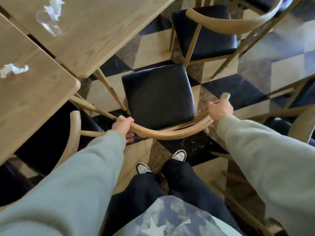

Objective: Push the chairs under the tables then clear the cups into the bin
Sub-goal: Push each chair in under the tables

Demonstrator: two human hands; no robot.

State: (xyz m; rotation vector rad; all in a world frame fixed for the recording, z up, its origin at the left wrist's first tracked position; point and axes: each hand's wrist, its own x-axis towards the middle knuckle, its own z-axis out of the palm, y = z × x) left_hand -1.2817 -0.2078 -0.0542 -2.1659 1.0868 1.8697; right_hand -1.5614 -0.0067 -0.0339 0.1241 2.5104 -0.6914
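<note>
Two hands, left [123,125] and right [220,110], each kept a closed grip on the curved wooden backrest of a black-cushioned chair [159,95], its seat not yet under the pale wooden counter [88,36]. A clear plastic cup [48,23] lay there uncleared; another chair [207,34] stood out.

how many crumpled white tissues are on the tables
2. One tissue lies on the far table, beside a clear plastic cup. The other tissue lies on the near table, at the left edge. More may lie out of frame.
</note>
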